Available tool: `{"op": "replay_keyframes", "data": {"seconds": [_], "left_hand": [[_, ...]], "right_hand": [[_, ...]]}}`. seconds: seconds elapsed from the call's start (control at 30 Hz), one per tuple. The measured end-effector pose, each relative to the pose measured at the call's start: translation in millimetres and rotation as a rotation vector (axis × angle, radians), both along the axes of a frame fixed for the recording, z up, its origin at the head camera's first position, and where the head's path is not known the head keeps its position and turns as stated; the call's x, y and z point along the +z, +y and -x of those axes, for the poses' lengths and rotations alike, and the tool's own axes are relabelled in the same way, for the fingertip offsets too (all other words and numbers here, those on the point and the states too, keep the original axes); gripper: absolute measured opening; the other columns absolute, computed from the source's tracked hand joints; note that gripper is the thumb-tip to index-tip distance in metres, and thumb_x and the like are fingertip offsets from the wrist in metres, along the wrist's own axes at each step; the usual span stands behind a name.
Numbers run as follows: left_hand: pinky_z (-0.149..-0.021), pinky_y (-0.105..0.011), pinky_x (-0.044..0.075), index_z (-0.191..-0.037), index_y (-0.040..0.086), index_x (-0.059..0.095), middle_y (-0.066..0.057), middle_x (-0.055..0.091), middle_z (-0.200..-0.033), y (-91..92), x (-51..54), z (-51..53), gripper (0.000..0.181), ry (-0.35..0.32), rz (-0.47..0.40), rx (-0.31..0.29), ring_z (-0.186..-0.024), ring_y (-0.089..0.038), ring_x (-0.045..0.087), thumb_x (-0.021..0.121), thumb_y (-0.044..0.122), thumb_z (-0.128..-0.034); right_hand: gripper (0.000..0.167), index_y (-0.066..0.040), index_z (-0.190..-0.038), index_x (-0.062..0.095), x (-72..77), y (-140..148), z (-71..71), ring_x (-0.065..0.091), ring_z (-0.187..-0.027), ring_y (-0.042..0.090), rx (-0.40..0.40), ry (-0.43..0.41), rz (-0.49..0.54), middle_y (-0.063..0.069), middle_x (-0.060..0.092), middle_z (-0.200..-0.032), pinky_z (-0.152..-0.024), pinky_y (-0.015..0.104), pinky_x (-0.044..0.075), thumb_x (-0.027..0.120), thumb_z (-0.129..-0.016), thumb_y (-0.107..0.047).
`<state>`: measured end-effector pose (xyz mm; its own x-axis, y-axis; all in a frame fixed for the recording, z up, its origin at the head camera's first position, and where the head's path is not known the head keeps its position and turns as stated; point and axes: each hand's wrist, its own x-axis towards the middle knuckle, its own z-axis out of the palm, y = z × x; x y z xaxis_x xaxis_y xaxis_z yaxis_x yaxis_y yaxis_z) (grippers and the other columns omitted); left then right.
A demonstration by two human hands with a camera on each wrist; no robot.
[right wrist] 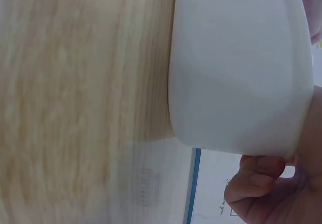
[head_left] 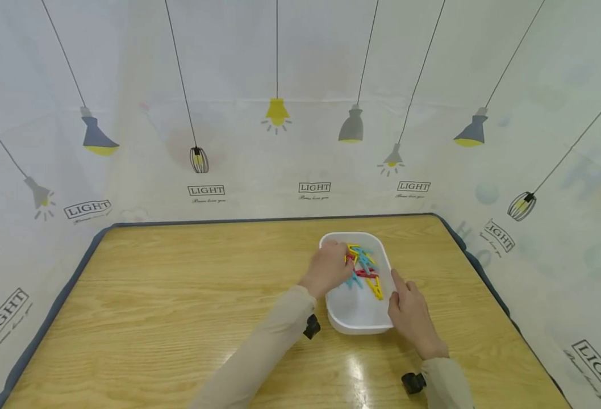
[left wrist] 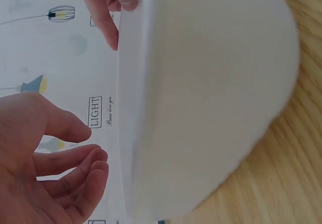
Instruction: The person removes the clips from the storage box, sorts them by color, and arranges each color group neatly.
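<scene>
A white plastic tub [head_left: 362, 318] stands on the wooden table. Several red, yellow and blue clothespins [head_left: 367, 272] lie in it, mostly toward its far end. My left hand [head_left: 328, 267] is over the tub's left side, close to the clothespins. In the left wrist view its fingers bend loosely, with a gap to the thumb and nothing seen between them. My right hand [head_left: 413, 312] holds the tub by its right rim, which the right wrist view also shows, fingers curled at the edge [right wrist: 256, 176]. The wrist views hide the clothespins behind the tub's wall.
The wooden table [head_left: 178, 295] extends left of the tub, with a dark blue edge [head_left: 259, 220] along its back. Behind it hangs a pale curtain [head_left: 249, 68] printed with lamps. A black wrist camera [head_left: 312, 326] sits at the left cuff, another camera [head_left: 413, 383] at the right.
</scene>
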<state>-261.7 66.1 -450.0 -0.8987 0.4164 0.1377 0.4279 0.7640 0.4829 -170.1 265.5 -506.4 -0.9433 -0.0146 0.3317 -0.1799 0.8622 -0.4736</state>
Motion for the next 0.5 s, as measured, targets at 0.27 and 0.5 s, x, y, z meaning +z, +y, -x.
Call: {"op": "replay_keyframes", "data": {"seconds": [0.27, 0.5], "left_hand": [[-0.044, -0.020, 0.037, -0.067, 0.014, 0.048, 0.004, 0.046, -0.058, 34.1, 7.9, 14.0, 0.028, -0.172, -0.126, 0.000, -0.047, -0.007, 0.044, 0.061, 0.012, -0.0915], [-0.042, -0.023, 0.023, -0.056, 0.014, 0.034, 0.006, 0.026, -0.050, 50.3, 5.7, 23.2, 0.043, -0.203, -0.190, 0.011, -0.043, -0.009, 0.026, 0.058, 0.013, -0.0920]], "right_hand": [[0.052, 0.012, -0.142, 0.049, 2.2, 3, 1.3, 0.039, -0.063, 0.017, 0.001, 0.046, -0.011, 0.017, 0.054, -0.081, -0.056, 0.026, 0.035, 0.053, -0.091, 0.006], [0.051, 0.013, -0.139, 0.050, 0.1, 0, 0.3, 0.040, -0.062, 0.016, 0.012, 0.076, -0.013, 0.018, 0.055, -0.082, -0.056, 0.026, 0.036, 0.055, -0.089, 0.007]]}}
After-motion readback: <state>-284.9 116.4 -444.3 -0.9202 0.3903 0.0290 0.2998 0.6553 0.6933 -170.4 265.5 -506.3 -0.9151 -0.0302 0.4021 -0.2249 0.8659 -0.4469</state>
